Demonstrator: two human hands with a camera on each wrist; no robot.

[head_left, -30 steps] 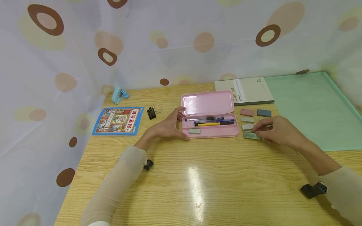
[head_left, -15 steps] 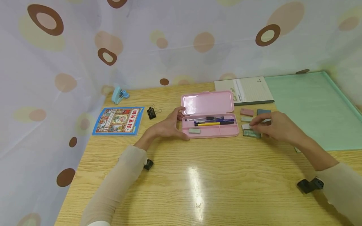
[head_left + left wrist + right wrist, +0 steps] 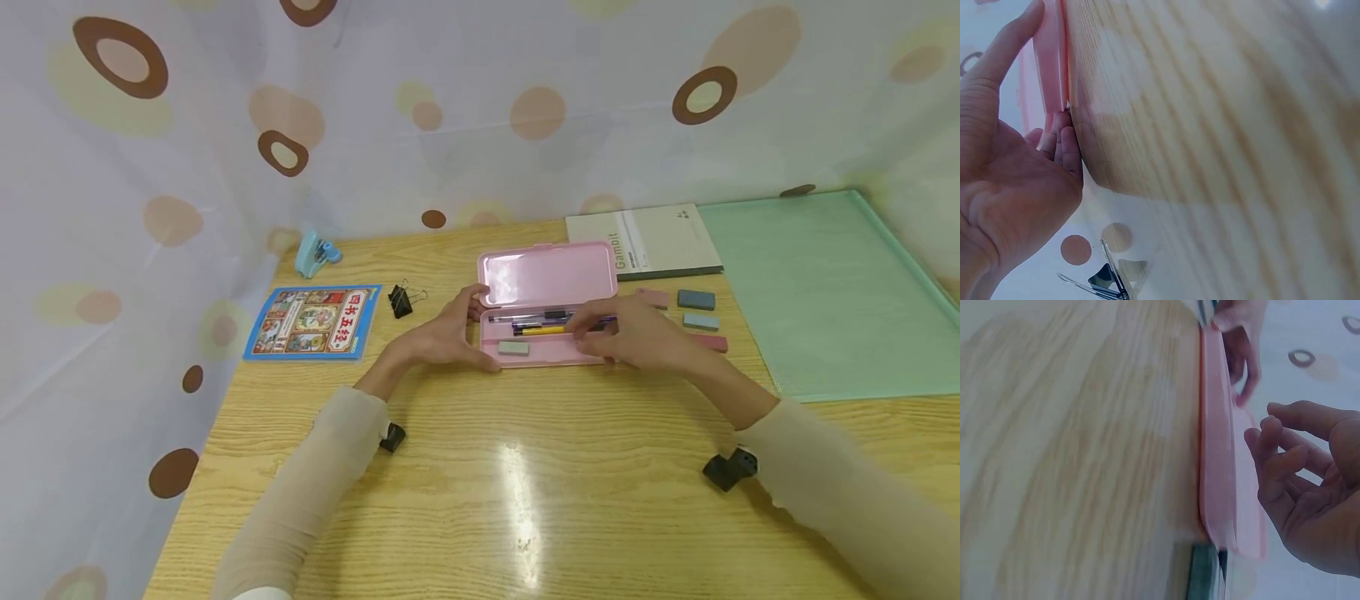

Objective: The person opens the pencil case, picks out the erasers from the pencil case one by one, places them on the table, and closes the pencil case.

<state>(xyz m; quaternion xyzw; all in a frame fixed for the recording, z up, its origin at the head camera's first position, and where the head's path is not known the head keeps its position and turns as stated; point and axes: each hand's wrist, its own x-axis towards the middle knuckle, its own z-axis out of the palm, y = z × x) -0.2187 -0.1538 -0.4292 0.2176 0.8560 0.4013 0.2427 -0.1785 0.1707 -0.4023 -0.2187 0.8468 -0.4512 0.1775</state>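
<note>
An open pink pencil case (image 3: 555, 360) lies on the table with its lid folded back. My left hand (image 3: 447, 332) grips its left end, thumb at the front corner and fingers behind; the left wrist view shows the case's pink wall (image 3: 1054, 62) between them. Several pens (image 3: 536, 330) lie in the long compartment, and a grey-white eraser (image 3: 513, 348) in the front one. My right hand (image 3: 637, 332) is over the case's right end, fingers curled and fingertips low together. I cannot tell if something is between them. A green eraser (image 3: 1200, 575) lies by the case's right corner.
Right of the case lie a pink eraser (image 3: 655, 297), a dark blue one (image 3: 696, 299), a light blue one (image 3: 701, 322) and a red one (image 3: 710, 342). Behind stands a notebook (image 3: 667, 237); a green mat (image 3: 847, 300) is right. Left: binder clip (image 3: 402, 302), booklet (image 3: 313, 323), light-blue object (image 3: 315, 252).
My right hand has moved left from the erasers to over the right end of the pencil case, uncovering the light blue and red erasers. My left hand has stayed on the case.
</note>
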